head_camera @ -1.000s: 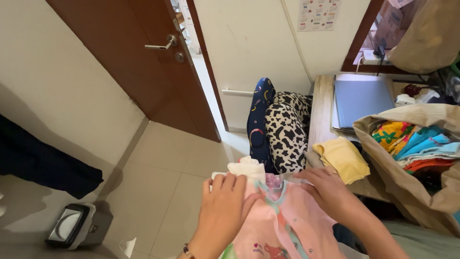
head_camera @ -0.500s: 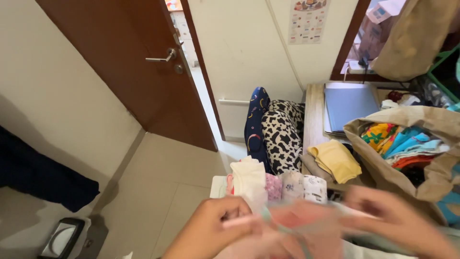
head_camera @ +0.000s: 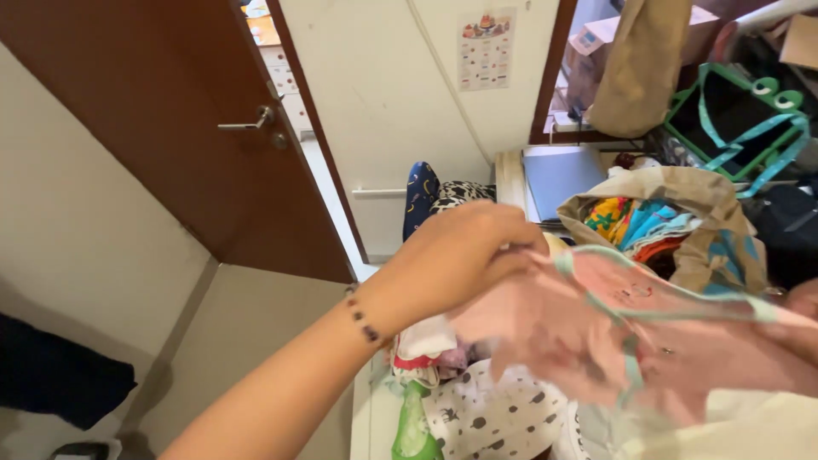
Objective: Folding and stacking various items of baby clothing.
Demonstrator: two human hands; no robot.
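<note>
Pink garment (head_camera: 648,341) with mint trim hangs stretched between both hands: left hand (head_camera: 464,255) has its grip pinched tight on one edge, right hand (head_camera: 801,311), mostly hidden, clutches the other, above folded clothes (head_camera: 490,413).

From where I watch, my left hand (head_camera: 464,255) sits at the centre, holding one end of a garment (head_camera: 630,341) that stretches off to the right, where my right hand (head_camera: 801,315) is at the frame edge. Below the garment lie folded clothes (head_camera: 490,413), with a small stack (head_camera: 426,345) just under my left wrist. Behind the garment, to the right, stands a paper bag (head_camera: 682,192) with clothes in it. A folder (head_camera: 558,175) lies left of the bag, farther back. Left of the folder, cushions (head_camera: 430,192) lean against the wall. The door (head_camera: 170,128) stands far left, the floor (head_camera: 256,332) beneath it.
</note>
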